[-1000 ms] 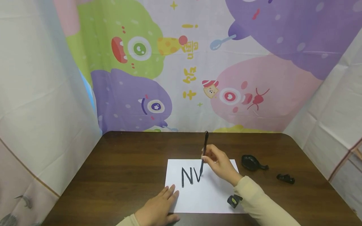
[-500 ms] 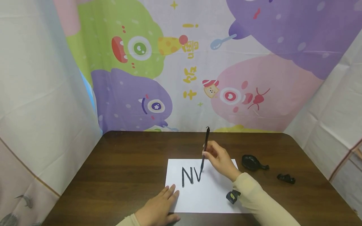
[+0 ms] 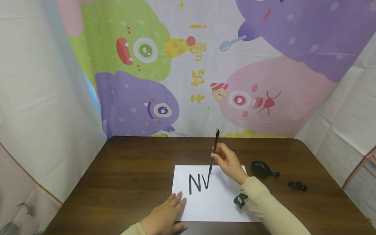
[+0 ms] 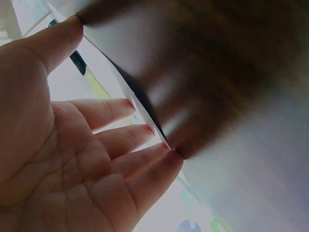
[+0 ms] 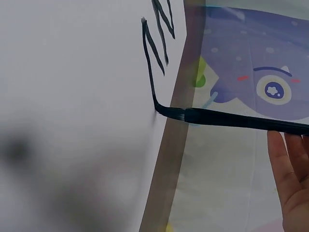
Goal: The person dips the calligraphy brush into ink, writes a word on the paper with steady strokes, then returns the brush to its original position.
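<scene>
A dark writing brush (image 3: 215, 143) stands nearly upright in my right hand (image 3: 230, 163), pinched between thumb and fingers. In the right wrist view the bent bristles of the brush (image 5: 169, 112) touch the paper at the top of a black stroke, with the fingers (image 5: 280, 164) on its handle. White paper (image 3: 205, 209) lies on the table, bearing black strokes (image 3: 199, 182) that look like an N and a V. My left hand (image 3: 164, 213) rests on the paper's lower left edge and the table, its fingers (image 4: 145, 179) extended.
Right of the paper sits a black dish with a short handle (image 3: 260, 169). A small black brush rest (image 3: 297, 185) lies farther right. The black device (image 3: 240, 200) is at the right wrist, over the paper. A cartoon-printed cloth (image 3: 199, 124) hangs behind the brown table (image 3: 117, 182).
My right hand has moved up and slightly right with the brush, lengthening the V's right stroke upward. The left hand has stayed in place.
</scene>
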### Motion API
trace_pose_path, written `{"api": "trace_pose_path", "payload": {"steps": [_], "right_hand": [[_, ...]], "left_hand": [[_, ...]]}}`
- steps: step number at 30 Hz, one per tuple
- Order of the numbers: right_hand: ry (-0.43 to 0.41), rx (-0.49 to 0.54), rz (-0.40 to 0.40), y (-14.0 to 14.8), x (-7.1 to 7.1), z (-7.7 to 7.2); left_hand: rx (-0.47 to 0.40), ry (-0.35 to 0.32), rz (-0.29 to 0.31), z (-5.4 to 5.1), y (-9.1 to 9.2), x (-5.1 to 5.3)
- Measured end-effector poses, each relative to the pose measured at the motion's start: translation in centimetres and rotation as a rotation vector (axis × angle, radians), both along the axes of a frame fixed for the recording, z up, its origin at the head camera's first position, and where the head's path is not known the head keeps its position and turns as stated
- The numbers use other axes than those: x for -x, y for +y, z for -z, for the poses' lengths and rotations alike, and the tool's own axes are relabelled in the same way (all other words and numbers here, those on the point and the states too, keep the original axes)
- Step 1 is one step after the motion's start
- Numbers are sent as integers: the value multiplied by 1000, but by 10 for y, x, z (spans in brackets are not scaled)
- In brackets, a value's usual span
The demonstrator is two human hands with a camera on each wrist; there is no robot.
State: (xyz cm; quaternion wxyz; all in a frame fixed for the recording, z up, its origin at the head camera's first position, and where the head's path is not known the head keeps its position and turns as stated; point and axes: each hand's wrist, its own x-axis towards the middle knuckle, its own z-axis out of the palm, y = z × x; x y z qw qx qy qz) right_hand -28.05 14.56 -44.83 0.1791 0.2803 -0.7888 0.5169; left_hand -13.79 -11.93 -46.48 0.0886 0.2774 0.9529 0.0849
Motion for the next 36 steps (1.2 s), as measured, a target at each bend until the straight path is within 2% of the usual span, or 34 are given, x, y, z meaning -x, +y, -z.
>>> {"api": "trace_pose_path", "payload": {"steps": [4, 9, 12, 16, 19, 27, 36], "right_hand": [[6, -1, 27, 0, 2, 0], [0, 24, 24, 0, 2, -1], [3, 50, 13, -2, -5, -11], [32, 44, 46, 1, -8, -14], [65, 25, 79, 4, -5, -6], [107, -10, 95, 6, -12, -2], [115, -66, 62, 4, -17, 0]], "left_hand": [[0, 4, 5, -1, 0, -1], [5, -8, 5, 0, 0, 0], [10, -12, 6, 0, 0, 0], [9, -17, 4, 1, -1, 0], [6, -19, 1, 1, -1, 0], [6, -17, -2, 1, 0, 0], [4, -27, -4, 2, 0, 0]]}}
